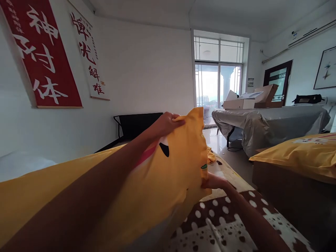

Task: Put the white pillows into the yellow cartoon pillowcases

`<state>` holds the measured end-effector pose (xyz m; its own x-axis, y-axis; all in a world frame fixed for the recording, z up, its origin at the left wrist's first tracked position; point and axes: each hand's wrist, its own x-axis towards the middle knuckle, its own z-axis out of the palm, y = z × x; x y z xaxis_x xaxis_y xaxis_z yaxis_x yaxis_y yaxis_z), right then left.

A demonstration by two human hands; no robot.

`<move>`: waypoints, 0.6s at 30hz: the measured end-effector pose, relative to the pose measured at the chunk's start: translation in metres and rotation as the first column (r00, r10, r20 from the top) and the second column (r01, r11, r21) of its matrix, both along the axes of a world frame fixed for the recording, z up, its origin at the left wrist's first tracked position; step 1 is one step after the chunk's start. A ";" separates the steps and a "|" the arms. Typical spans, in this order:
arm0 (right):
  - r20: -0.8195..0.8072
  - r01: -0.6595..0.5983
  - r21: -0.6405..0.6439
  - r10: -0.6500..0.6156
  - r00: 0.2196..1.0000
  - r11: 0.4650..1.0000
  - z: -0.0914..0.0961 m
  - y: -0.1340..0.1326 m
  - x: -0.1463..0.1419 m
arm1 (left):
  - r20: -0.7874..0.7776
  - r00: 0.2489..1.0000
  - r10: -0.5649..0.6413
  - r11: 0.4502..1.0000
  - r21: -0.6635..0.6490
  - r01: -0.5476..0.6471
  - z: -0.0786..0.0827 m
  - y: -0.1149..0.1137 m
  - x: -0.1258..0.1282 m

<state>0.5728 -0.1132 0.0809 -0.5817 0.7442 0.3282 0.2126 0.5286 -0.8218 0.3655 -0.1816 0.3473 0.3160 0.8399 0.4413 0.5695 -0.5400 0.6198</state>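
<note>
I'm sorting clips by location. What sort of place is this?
An indoor room, perhaps in a home doubling as a workspace, judging by the red wall scroll, spotted cover, and cardboard boxes on a plastic-draped table.

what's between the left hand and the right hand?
Head view: the end section of the yellow pillowcase spans that stretch, with the left hand at its upper edge and the right hand at its lower right side.
</note>
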 end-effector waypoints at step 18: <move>0.162 0.229 -0.023 -0.222 0.962 0.973 -0.078 0.019 -0.010 | -0.337 0.749 0.570 0.750 0.585 -0.308 -0.010 0.046 0.037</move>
<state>0.5632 -0.0941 0.0034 -0.4391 0.8730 0.2124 0.4504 0.4184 -0.7887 0.4022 -0.1352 0.3370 0.2370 0.6625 0.7106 0.9563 -0.2879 -0.0506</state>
